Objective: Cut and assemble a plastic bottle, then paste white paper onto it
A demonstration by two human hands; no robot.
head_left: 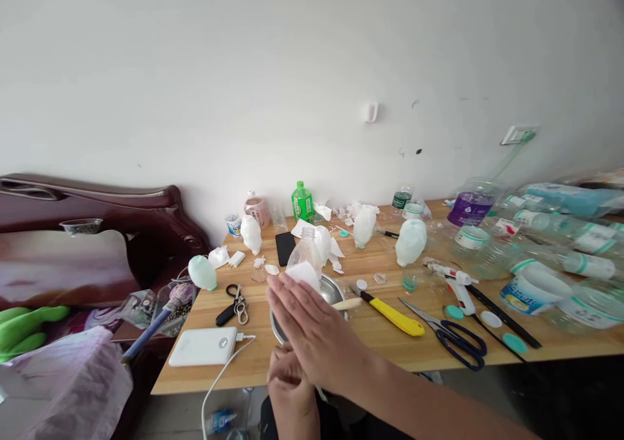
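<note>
My right hand lies flat, fingers stretched out, against a white piece of paper on a clear plastic bottle. Just below it my left hand is closed; whatever it grips is hidden behind my right hand. The bottle's neck points up and its lower part is covered. Behind my hands stands a metal bowl, with a brush lying across its rim. White paper-covered bottle forms stand around the bowl at the back of the table.
On the wooden table lie a yellow utility knife, scissors, a glue gun, keys, a phone and a white power bank with its cable. Clear bottles crowd the right side. A green bottle stands near the wall.
</note>
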